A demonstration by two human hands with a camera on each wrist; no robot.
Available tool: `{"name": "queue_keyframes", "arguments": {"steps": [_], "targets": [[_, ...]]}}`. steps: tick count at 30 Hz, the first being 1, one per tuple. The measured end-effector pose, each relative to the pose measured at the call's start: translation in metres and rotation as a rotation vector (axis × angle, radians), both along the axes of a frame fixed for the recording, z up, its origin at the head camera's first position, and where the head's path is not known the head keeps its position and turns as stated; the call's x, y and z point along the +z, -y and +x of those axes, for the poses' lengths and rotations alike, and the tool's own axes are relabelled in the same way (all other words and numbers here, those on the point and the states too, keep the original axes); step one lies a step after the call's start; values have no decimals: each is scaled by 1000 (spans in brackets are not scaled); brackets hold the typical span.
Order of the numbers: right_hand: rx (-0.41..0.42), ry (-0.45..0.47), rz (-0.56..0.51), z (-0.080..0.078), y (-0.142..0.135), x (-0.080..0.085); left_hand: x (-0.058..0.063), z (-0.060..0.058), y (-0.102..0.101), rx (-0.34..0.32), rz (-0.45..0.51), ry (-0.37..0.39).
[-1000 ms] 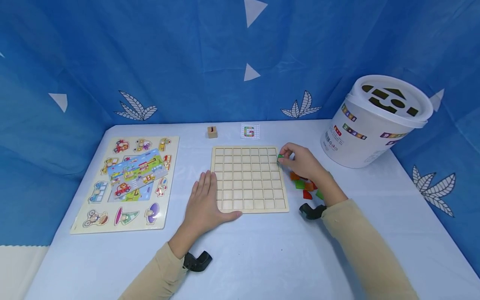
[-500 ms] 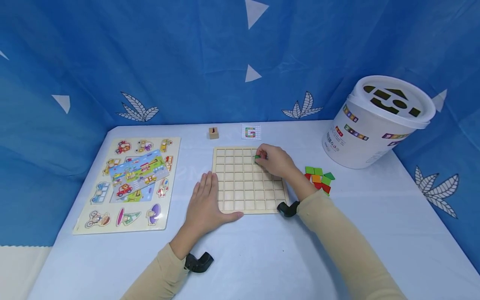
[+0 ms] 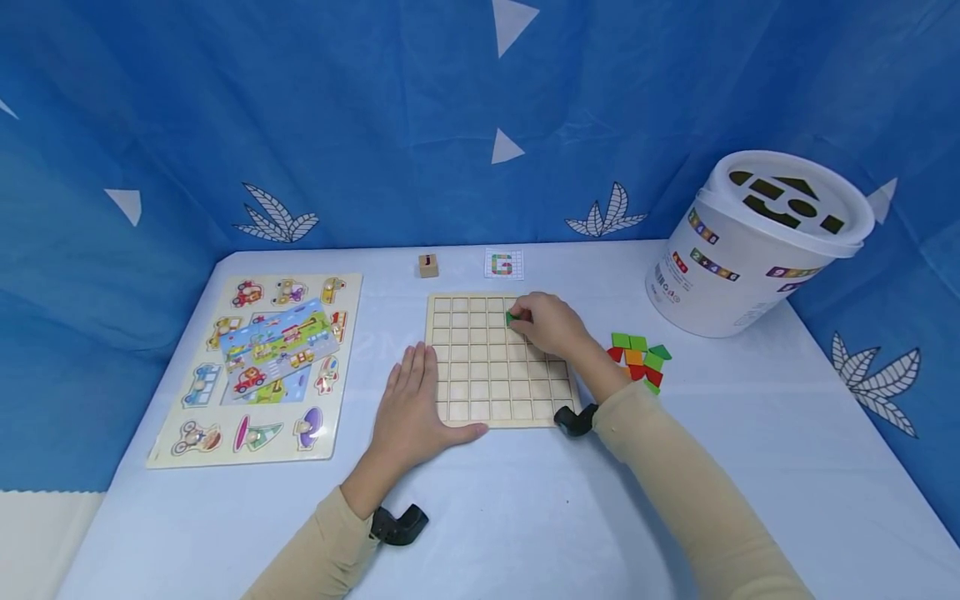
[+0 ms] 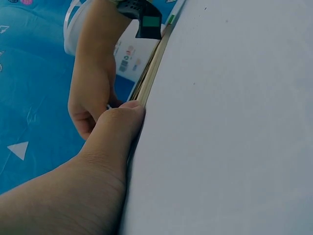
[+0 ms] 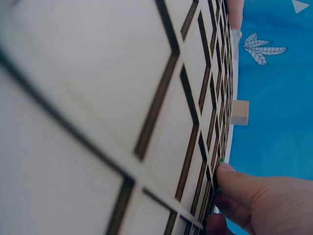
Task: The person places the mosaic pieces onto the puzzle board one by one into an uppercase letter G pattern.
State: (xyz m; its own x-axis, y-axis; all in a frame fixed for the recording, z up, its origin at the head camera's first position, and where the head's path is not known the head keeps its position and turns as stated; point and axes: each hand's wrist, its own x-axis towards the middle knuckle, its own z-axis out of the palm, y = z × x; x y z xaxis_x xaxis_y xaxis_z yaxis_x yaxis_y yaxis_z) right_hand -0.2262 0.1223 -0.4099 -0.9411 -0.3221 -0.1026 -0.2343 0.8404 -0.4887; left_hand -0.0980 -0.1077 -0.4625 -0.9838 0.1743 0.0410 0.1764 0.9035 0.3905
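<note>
A square wooden grid board [image 3: 480, 367] lies in the middle of the table, its cells bare where they show. My left hand [image 3: 411, 412] lies flat along its left side, fingers straight, thumb at the front edge. In the left wrist view that thumb [image 4: 129, 110] rests against the board's edge. Over the upper right part of the board, my right hand [image 3: 551, 325] pinches a small green tile [image 3: 512, 318] between thumb and fingers, right at a cell in the second row. Only a sliver of the tile [image 5: 222, 160] shows in the right wrist view.
Several red, orange and green tiles [image 3: 636, 358] lie right of the board. Behind it sit a small wooden cube [image 3: 428, 266] and a pattern card [image 3: 504, 264]. A white bucket [image 3: 738, 267] stands back right; a picture puzzle board [image 3: 168, 433] bearing cards lies left.
My right hand has moved left from the loose tiles onto the board with the green tile, then shifted only slightly. The left hand has stayed in place.
</note>
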Motion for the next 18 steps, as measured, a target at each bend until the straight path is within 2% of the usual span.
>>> {"name": "queue_keyframes", "arguments": {"steps": [4,11,15,18], "targets": [[6,25,-4,6,-8,9,0,0,-1,1,-1,12],[-64,0,-28,15,-46,24,0,0,-1,1,-4,21],[-97,28,-5,20,-76,25,0,0,0,4,-5,12],[-84,80,18,25,-94,22,0,0,0,3,3,4]]}}
